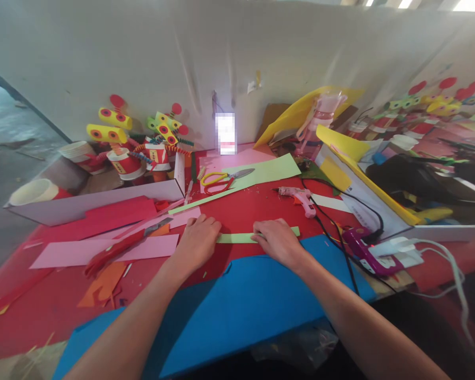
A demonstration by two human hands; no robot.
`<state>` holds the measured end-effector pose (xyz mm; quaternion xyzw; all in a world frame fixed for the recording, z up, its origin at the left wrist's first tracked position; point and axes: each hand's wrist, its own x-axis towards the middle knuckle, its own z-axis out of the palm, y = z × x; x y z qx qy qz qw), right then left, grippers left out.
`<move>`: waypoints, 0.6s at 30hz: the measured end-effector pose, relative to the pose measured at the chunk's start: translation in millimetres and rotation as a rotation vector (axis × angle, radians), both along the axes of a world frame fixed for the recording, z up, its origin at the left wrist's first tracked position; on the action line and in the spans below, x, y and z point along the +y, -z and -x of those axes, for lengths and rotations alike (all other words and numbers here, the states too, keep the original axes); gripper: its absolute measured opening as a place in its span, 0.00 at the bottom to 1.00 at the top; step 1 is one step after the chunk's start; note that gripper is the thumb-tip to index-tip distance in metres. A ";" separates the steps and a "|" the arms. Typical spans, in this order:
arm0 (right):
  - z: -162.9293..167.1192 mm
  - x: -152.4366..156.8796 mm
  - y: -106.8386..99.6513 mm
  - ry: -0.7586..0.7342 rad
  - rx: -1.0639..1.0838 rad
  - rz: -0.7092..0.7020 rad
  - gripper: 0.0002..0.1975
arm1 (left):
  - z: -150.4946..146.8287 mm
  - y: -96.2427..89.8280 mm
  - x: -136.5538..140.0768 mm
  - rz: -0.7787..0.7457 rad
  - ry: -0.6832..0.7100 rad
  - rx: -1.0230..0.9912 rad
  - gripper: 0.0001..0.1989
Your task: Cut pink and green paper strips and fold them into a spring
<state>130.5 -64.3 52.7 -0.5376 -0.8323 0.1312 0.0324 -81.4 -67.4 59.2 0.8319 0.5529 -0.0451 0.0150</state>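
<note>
Green strip (237,238) lies on red table (267,207) just beyond blue sheet (241,301), left hand (200,237) curled in a grip on its left end, right hand (277,240) pinching it short of the right end, glue gun (301,199) beyond, knife (121,247) at left.

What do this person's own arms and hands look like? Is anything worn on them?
The left hand and right hand are ordinary human hands, without gloves; no rings, watch or bracelet can be seen. The left forearm and right forearm are bare as far as they show, with no sleeves or obvious markings.
</note>
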 end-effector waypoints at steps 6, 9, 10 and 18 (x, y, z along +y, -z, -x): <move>-0.7 -0.4 3.5 -0.002 0.017 -0.027 0.08 | -2.2 0.8 2.1 0.054 -0.001 -0.015 0.13; -0.7 0.2 4.9 0.011 0.013 -0.017 0.08 | -3.1 0.3 1.5 0.054 -0.003 0.002 0.13; -0.7 0.4 4.9 0.015 0.014 -0.015 0.08 | -3.3 0.5 1.3 0.053 -0.001 0.008 0.13; 0.0 1.4 3.8 0.030 0.001 -0.006 0.07 | -5.2 4.1 -0.3 0.035 -0.009 0.032 0.14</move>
